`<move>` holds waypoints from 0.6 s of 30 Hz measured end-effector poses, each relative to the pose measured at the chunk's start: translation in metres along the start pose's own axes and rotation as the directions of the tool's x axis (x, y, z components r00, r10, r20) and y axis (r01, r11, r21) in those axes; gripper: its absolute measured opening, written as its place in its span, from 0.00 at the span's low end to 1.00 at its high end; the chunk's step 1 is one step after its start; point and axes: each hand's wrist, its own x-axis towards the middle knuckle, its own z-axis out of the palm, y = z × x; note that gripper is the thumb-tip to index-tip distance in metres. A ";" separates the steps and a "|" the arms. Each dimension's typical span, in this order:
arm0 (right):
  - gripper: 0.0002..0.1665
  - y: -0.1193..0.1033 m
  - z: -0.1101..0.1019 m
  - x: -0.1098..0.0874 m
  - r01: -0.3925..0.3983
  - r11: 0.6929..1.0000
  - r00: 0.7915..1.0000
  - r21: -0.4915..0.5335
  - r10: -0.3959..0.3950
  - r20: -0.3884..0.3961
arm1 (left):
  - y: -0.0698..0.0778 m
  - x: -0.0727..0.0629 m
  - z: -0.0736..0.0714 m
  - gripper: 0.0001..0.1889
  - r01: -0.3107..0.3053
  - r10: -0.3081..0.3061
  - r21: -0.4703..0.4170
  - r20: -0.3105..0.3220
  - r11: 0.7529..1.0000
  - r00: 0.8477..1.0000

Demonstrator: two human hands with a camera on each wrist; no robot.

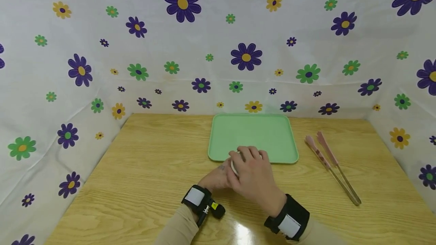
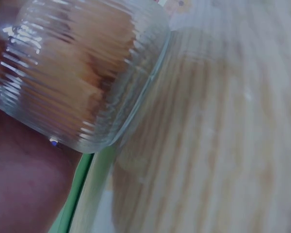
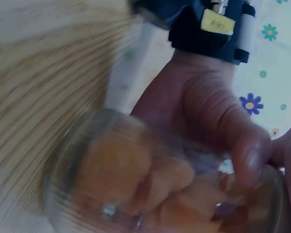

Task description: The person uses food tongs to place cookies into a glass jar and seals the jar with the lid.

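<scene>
Both hands meet at a ribbed clear glass jar [image 2: 82, 63], close over the table near the front edge of a light green tray [image 1: 252, 135]. Orange-brown shapes show through the glass in both wrist views. My left hand [image 1: 217, 177] grips the jar's side from the left, its thumb across the glass in the right wrist view. From above, my right hand [image 1: 254, 173] holds the jar's top with fingers curled over it. Only a pale rim of the jar shows in the head view, between the hands; the rest is hidden beneath them.
Pink-tipped tongs [image 1: 322, 158] with metal arms lie spread on the wood-grain table [image 1: 146, 162], right of the tray. A white cloth [image 1: 211, 25] printed with flowers stands behind the table and along both sides.
</scene>
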 end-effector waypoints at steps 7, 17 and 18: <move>0.17 -0.001 -0.009 0.003 -0.036 0.984 0.999 0.175 0.035 0.008 | -0.003 0.001 0.000 0.46 -0.015 0.017 -0.084 0.026 0.996 1.000; 0.26 0.049 -0.014 0.021 0.375 0.861 0.873 0.342 -0.452 0.182 | -0.003 0.003 -0.001 0.48 0.072 -0.070 -0.155 0.022 0.985 0.997; 0.25 0.052 -0.013 0.022 0.406 0.842 0.851 0.355 -0.489 0.189 | -0.003 0.004 -0.001 0.49 0.058 -0.055 -0.146 0.025 0.988 0.998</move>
